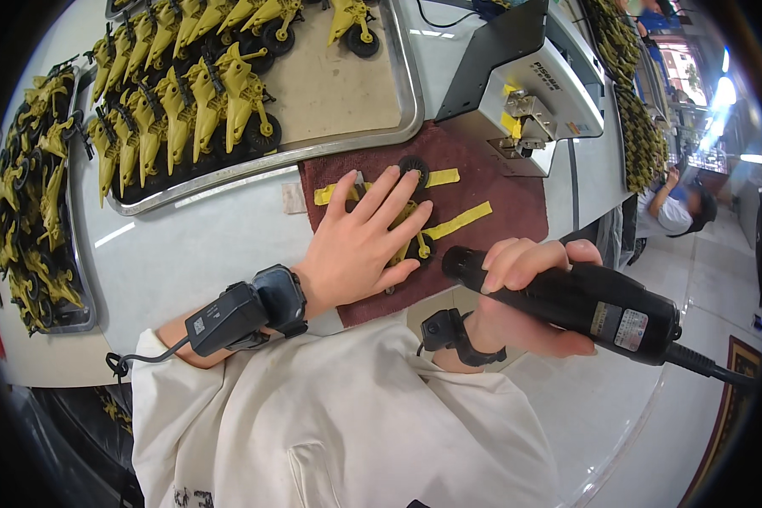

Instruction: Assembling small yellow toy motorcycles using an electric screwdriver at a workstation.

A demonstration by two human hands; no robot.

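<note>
My left hand (356, 241) lies with its fingers spread over a yellow plastic toy (408, 222) that has black wheels (413, 169). Most of the toy is hidden under the fingers. Beneath it is a dark red cloth (508, 190), with strips of yellow tape (459, 220) on it. My right hand (525, 309) is wrapped round a black corded electric screwdriver (588, 306). The tool's front end points left toward the toy, apart from it and close to the cloth's lower right edge.
Behind the cloth stands a grey and black box-shaped device (533, 93) with a metal mechanism. A metal tray (347, 110) holds rows of similar yellow toys; another tray (85, 279) at far left is heaped with them. A person (673, 207) sits at far right.
</note>
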